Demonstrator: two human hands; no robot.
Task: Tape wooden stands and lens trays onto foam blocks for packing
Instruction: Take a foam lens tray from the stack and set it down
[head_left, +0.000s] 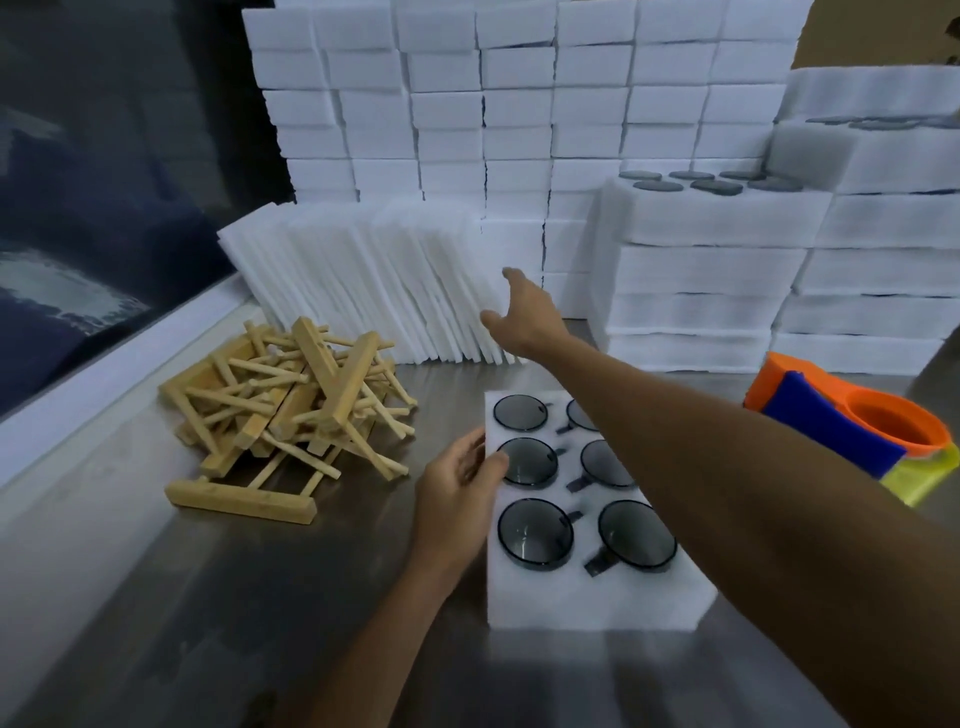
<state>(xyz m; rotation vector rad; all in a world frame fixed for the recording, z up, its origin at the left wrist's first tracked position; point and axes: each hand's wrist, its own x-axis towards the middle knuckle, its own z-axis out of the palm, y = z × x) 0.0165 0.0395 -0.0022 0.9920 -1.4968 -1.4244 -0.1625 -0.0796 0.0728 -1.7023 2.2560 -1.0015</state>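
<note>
Reaching out with our right hand (524, 312), fingers spread and holding nothing, we go for the leaning row of thin foam sheets (374, 280). Our left hand (460, 486) rests open on the left edge of the lens tray (587, 597) on the table. The wooden stands (291, 405) lie piled to its left. Next, we think, we pinch one sheet.

Foam lens tray (582, 597) at 6 o'clock on steel surface (156, 597); left hand (460, 488) rests on its left edge, fingers relaxed. Right hand (522, 312) open, reaching toward leaning foam sheets (374, 280) at 12. Wooden stands (291, 410) heaped at 9. Tape dispenser (852, 426) at 3
</note>
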